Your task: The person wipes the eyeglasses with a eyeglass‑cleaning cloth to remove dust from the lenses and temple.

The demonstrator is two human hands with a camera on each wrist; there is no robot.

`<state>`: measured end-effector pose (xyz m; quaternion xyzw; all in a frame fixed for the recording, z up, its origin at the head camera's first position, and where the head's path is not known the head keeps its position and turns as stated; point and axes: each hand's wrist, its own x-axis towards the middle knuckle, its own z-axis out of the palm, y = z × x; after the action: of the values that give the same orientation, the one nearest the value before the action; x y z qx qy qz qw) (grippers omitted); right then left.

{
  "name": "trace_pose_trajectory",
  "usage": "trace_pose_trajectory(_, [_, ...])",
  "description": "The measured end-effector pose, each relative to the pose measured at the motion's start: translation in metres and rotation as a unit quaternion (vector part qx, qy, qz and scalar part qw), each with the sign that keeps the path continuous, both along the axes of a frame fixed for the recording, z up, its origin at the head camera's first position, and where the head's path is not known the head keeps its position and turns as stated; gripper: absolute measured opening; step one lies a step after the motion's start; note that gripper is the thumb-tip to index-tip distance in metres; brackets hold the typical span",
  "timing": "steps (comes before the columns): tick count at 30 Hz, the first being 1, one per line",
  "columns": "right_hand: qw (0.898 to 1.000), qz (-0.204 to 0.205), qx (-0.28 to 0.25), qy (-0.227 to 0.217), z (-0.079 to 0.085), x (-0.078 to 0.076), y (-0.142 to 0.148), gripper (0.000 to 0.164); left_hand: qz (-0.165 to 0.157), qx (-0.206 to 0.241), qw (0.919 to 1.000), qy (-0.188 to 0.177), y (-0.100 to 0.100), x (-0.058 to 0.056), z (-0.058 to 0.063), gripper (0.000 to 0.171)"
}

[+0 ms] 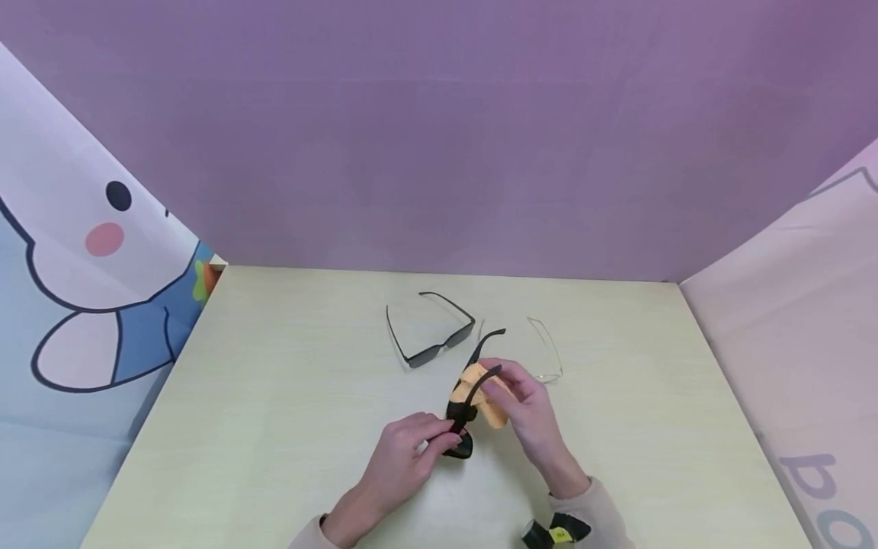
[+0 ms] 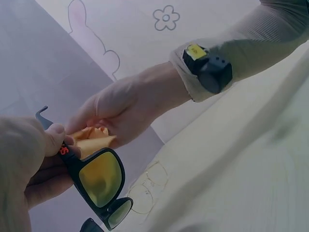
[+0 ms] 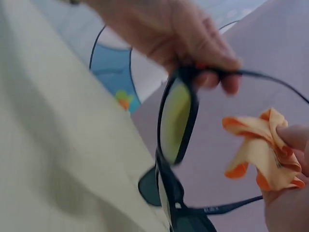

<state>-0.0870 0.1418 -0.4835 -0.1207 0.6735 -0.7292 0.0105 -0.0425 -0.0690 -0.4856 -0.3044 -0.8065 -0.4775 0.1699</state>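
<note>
- Drapery (image 1: 41,457) with a cartoon figure (image 1: 140,267) is hanging between nine and ten o'clock from the held black glasses (image 1: 461,412).
- Left hand (image 1: 408,461), at eight o'clock, is pinching one temple of those glasses near the hinge.
- Dark sunglasses (image 1: 425,355) are lying on the table (image 1: 226,427) at eleven o'clock, temples spread.
- Orange cloth (image 1: 497,415) is hanging just beside the lenses, pinched by the right hand (image 1: 530,412) at three o'clock, apart from the left.
- Wire-rimmed glasses (image 1: 549,378) are lying on the table at two o'clock.
</note>
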Motion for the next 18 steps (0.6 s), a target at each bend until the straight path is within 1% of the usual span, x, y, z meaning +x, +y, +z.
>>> trace_pose_trajectory(1, [0.999, -0.016, 0.027, 0.029, -0.002, -0.002, 0.000, 0.025, 0.000, -0.001, 1.0000, -0.005, 0.000, 0.001, 0.000, 0.010])
trace_pose_trajectory(2, [0.996, -0.031, 0.059, 0.062, -0.005, -0.005, 0.001, 0.026, 0.001, -0.003, 1.0000, -0.009, 0.000, 0.001, 0.000, 0.009])
trace_pose_trajectory(3, [0.989, -0.045, 0.095, 0.103, -0.007, -0.007, 0.001, 0.026, 0.001, -0.003, 0.9999, -0.013, 0.001, 0.002, 0.001, 0.009])
trace_pose_trajectory(4, [0.979, -0.057, 0.133, 0.145, -0.010, -0.010, 0.001, 0.028, 0.000, -0.002, 0.9999, -0.015, 0.001, 0.002, 0.001, 0.008])
trace_pose_trajectory(5, [0.965, -0.068, 0.171, 0.188, -0.013, -0.012, 0.001, 0.029, -0.004, 0.000, 0.9999, -0.016, 0.002, 0.003, 0.001, 0.008])
trace_pose_trajectory(7, [0.929, -0.088, 0.243, 0.265, -0.017, -0.017, 0.002, 0.031, -0.012, 0.007, 0.9998, -0.015, 0.003, 0.004, 0.003, 0.007])
trace_pose_trajectory(8, [0.911, -0.093, 0.270, 0.296, -0.019, -0.019, 0.002, 0.032, -0.018, 0.011, 0.9997, -0.015, 0.004, 0.004, 0.003, 0.006])
trace_pose_trajectory(9, [0.896, -0.096, 0.293, 0.318, -0.021, -0.020, 0.002, 0.033, -0.024, 0.017, 0.9994, -0.017, 0.004, 0.005, 0.004, 0.006])
trace_pose_trajectory(11, [0.874, -0.098, 0.324, 0.349, -0.024, -0.022, 0.003, 0.034, -0.034, 0.026, 0.9989, -0.021, 0.005, 0.006, 0.006, 0.005])
trace_pose_trajectory(12, [0.865, -0.099, 0.335, 0.359, -0.026, -0.023, 0.003, 0.035, -0.038, 0.030, 0.9985, -0.026, 0.005, 0.006, 0.007, 0.005])
trace_pose_trajectory(15, [0.850, -0.104, 0.358, 0.373, -0.028, -0.025, 0.005, 0.038, -0.042, 0.033, 0.9982, -0.028, 0.006, 0.006, 0.010, 0.004])
trace_pose_trajectory(18, [0.838, -0.109, 0.375, 0.380, -0.030, -0.027, 0.007, 0.040, -0.041, 0.032, 0.9984, -0.024, 0.006, 0.007, 0.012, 0.005])
